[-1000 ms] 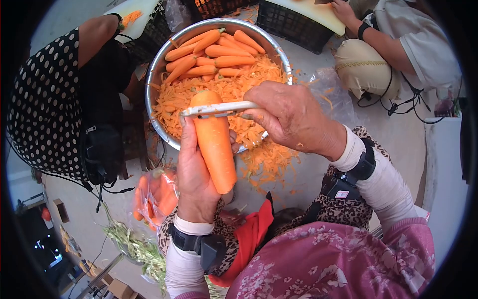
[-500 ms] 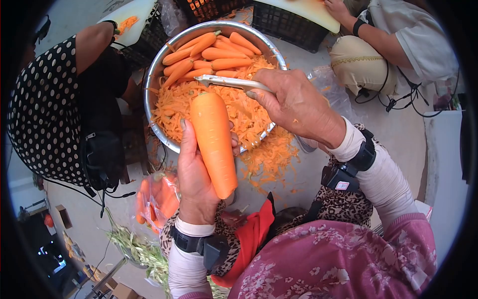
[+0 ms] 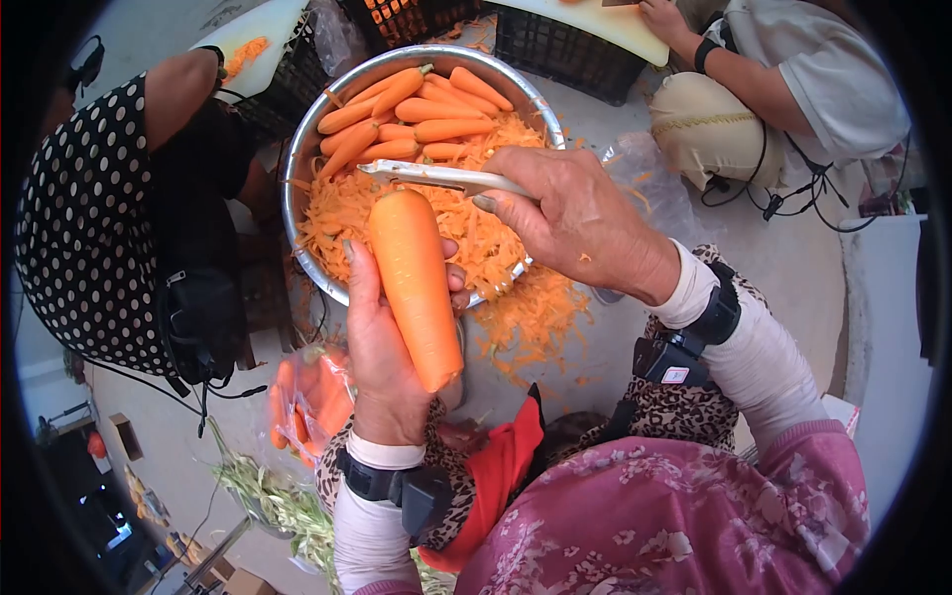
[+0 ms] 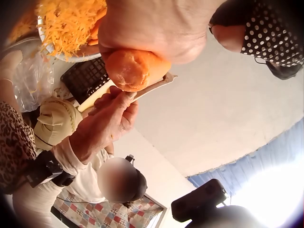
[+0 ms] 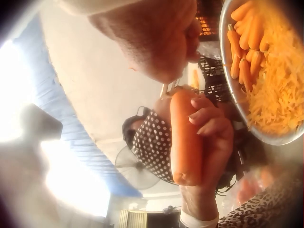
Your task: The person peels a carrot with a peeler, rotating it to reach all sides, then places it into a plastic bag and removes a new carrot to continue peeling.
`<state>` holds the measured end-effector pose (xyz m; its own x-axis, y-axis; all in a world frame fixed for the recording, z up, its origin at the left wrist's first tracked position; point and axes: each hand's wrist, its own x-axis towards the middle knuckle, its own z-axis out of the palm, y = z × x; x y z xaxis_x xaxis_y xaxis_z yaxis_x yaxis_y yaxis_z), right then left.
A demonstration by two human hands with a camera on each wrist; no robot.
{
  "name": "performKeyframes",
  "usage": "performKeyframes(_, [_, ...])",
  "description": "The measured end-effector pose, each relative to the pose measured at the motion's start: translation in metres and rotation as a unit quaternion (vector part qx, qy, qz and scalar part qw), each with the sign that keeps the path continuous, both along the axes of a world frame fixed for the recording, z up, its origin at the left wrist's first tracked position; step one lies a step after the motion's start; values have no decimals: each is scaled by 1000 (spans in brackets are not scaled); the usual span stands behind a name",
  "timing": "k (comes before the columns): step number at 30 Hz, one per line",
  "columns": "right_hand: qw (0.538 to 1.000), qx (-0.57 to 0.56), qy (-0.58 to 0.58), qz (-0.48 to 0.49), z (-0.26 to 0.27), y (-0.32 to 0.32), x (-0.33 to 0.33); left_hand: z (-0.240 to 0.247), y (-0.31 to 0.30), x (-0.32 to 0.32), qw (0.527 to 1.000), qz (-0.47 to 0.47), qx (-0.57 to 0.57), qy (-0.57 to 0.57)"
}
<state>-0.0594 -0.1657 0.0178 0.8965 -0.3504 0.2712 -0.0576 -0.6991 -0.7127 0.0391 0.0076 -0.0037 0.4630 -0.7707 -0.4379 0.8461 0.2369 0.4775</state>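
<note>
My left hand (image 3: 382, 342) grips a big peeled carrot (image 3: 412, 283) upright over the rim of a steel bowl (image 3: 297, 178); its fingers (image 5: 209, 123) curl round the carrot (image 5: 185, 142). My right hand (image 3: 565, 218) holds a white peeler (image 3: 431, 177) across the carrot's thick top end, just at its tip. The left wrist view shows the carrot's end (image 4: 135, 69) with the peeler (image 4: 152, 88) and right hand (image 4: 107, 121) behind it. The bowl holds several peeled carrots (image 3: 416, 109) and a heap of orange peelings (image 3: 347, 213).
Peelings (image 3: 540, 307) litter the floor beside the bowl. A plastic bag of carrots (image 3: 307, 397) lies by my left wrist, green tops (image 3: 268, 491) below it. A person in a dotted top (image 3: 89, 218) sits left, another (image 3: 793, 79) right at a cutting board on black crates (image 3: 565, 50).
The peeler ran from the carrot's upper body up off its top end and now sits just at the tip. My left hand with the carrot shifted slightly left and up.
</note>
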Motion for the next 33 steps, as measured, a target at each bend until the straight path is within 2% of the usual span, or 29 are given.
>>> performKeyframes(4, [999,14,-24,28,-1,6,-2,2,-2,0,1000,23,19,4])
performKeyframes(6, [993,48,-35,100,2,9,-4,-1,0,2,999,11,-45,13])
performKeyframes(9, [982,68,-61,167,-4,16,-5,3,1,4,999,1,-14,31])
performKeyframes(14, [977,50,-11,209,5,23,-13,4,2,2,999,13,-49,11])
performKeyframes(17, [981,8,-26,192,0,21,-12,5,1,-1,999,20,-30,1])
performKeyframes(19, [991,-6,-27,130,-7,18,-9,1,1,2,999,27,-4,44])
performKeyframes(20, [991,-6,-27,130,-10,13,-5,-2,1,3,999,27,-4,44])
performKeyframes(22, [996,-71,-50,27,-16,-1,5,-5,0,2,998,-16,-62,5])
performKeyframes(24, [994,-105,-13,5,-27,-20,8,5,-4,-5,1000,-10,-28,-4])
performKeyframes(26, [990,-88,97,-54,-34,-27,5,10,-4,-5,997,-53,-57,-29])
performKeyframes(28, [994,-64,73,-50,-29,-28,8,8,-6,-4,998,-28,-39,-27])
performKeyframes(30, [997,6,47,-56,-17,-27,9,8,-7,-3,999,-13,-23,-28])
performKeyframes(33, [998,34,40,-44,-12,-15,10,2,-6,-1,1000,3,-12,9])
